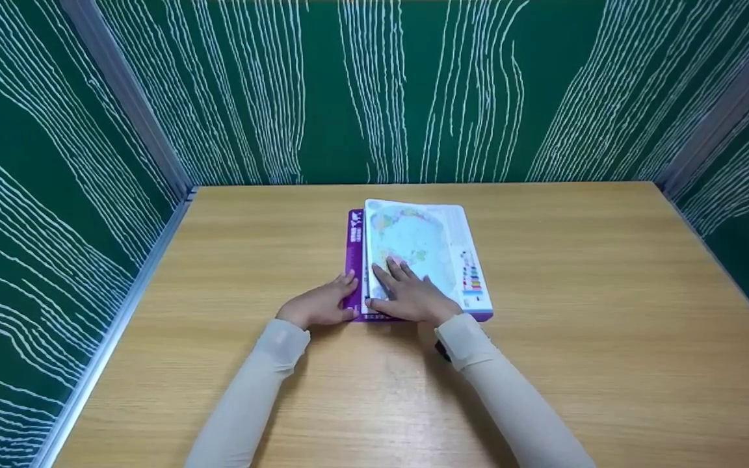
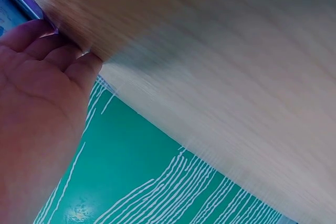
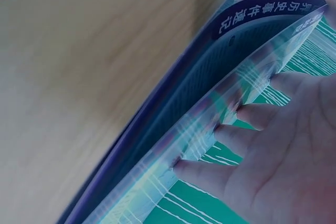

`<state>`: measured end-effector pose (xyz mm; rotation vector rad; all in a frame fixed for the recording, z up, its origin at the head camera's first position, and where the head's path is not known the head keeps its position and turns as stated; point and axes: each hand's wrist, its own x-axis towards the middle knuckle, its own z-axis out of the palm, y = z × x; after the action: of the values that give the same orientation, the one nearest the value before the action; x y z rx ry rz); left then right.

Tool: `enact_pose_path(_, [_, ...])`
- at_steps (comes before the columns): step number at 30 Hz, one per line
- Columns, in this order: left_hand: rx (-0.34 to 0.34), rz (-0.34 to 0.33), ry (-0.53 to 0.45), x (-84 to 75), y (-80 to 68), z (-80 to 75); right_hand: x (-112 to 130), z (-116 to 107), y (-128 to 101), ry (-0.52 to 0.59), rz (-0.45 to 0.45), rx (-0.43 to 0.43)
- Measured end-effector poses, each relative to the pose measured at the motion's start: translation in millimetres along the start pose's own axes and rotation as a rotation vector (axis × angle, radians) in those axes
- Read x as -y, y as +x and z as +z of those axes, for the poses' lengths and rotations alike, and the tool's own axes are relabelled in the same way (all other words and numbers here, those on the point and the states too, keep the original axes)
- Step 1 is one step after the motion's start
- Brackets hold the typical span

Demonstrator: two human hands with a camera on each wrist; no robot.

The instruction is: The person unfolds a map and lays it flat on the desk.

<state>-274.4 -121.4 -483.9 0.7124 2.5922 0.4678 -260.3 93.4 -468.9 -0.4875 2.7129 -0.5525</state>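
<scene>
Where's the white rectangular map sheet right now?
In the head view, the white rectangular map sheet lies just right of centre, under the right hand, with a purple printed strip showing along its left edge.

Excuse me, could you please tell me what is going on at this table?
A person has both hands on a folded map lying on the wooden table. The right hand is spread over the white map side, while the left hand touches the purple strip showing along the left edge. The right wrist view shows the layers bowed apart, so it is not yet lying flat.
</scene>
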Motion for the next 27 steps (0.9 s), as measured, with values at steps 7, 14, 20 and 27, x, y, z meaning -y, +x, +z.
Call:
enact_pose_path(7, [0.002,0.007,0.015,0.1,-0.3,0.4,-8,-2,-3,0.026,-0.014,-0.018])
enact_pose_path(14, [0.008,-0.009,0.002,0.7,0.9,0.7,-13,-6,-8,0.048,-0.024,-0.04])
enact_pose_path(20, [0.014,-0.029,-0.013,0.4,0.8,0.9,-17,-7,-11,0.071,-0.033,-0.049])
enact_pose_path(27, [0.02,-0.037,-0.026,0.8,0.5,0.5,-23,-9,-15,0.091,-0.035,-0.065])
